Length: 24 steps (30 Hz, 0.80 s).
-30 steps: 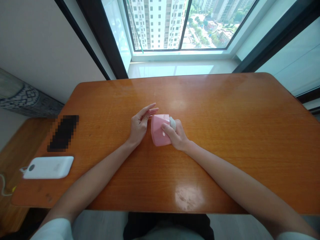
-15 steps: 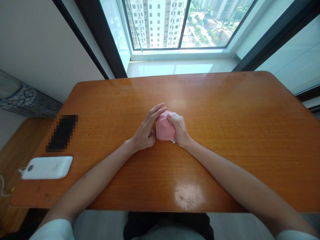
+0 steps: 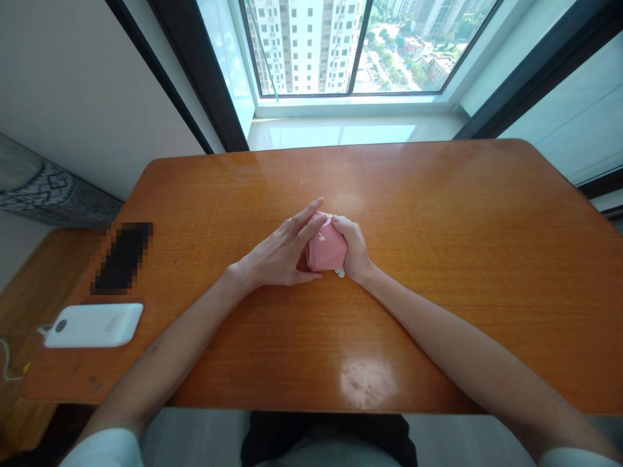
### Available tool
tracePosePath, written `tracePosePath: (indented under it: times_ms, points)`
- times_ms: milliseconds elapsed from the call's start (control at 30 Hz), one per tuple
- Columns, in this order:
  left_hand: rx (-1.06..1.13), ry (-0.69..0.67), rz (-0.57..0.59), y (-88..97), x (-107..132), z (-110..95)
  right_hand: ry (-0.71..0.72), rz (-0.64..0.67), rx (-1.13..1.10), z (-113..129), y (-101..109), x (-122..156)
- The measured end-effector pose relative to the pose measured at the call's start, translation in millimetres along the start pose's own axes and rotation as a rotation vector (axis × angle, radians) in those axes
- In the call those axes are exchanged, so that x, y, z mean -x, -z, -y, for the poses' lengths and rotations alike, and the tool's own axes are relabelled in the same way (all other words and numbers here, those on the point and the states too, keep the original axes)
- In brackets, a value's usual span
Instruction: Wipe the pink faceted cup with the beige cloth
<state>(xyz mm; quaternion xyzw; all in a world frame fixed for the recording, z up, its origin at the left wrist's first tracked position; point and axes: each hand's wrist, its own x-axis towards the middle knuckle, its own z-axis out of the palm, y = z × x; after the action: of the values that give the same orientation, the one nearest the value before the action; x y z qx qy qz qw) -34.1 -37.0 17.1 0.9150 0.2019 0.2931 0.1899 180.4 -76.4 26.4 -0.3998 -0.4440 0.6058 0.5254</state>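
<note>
A pink faceted, block-like object [image 3: 327, 251] with a small white part at its lower right is held above the middle of the wooden table [image 3: 462, 259]. My right hand [image 3: 355, 250] wraps round its right side, thumb on the upper face. My left hand [image 3: 287, 253] is at its left side, fingers stretched out and spread. The left fingertips lie across the object's upper left, and the thumb reaches along below its near edge. The exact kind of object cannot be made out, and its underside is hidden.
At the table's left lie a white rounded device [image 3: 95, 325] with a cable and a pixelated dark rectangle [image 3: 122, 258]. A window [image 3: 350, 48] and its sill stand beyond the far edge. A patterned fabric item [image 3: 53, 181] is at far left.
My left hand has opened wider, its thumb straightening out below the object and its fingers sliding further over the top. The pink object has turned slightly and shifted a little right.
</note>
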Motion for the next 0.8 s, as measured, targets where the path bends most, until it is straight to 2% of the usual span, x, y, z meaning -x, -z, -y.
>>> tracePosePath:
  times_ms: [133, 233, 400, 567, 667, 733, 800]
  points:
    - [-0.075, 0.037, -0.051, -3.8, -0.6, 0.9, -0.009, -0.003, 0.045, -5.3, 2.3, 0.8]
    - [-0.027, 0.118, -0.104, -2.6, -2.6, -6.2, -0.003, -0.005, 0.100, -11.3, 4.5, 2.0]
    - [0.108, 0.326, -0.150, -1.0, -3.3, -13.5, 0.156, 0.018, 0.224, -11.8, 3.9, 4.8]
    - [0.271, 0.417, -0.123, -7.7, 2.3, -7.6, 0.297, 0.124, 0.353, -2.8, -0.8, 9.4]
    - [0.294, 0.405, -0.110, -11.4, 4.7, -3.1, 0.237, 0.094, 0.316, -1.6, -2.2, 9.2]
    - [0.285, 0.309, -0.126, -12.5, 5.2, 1.1, 0.169, 0.058, 0.265, -2.1, -2.3, 8.2]
    - [0.219, 0.158, -0.150, -12.7, 5.4, 6.1, 0.126, 0.038, 0.219, -2.3, -2.2, 7.3]
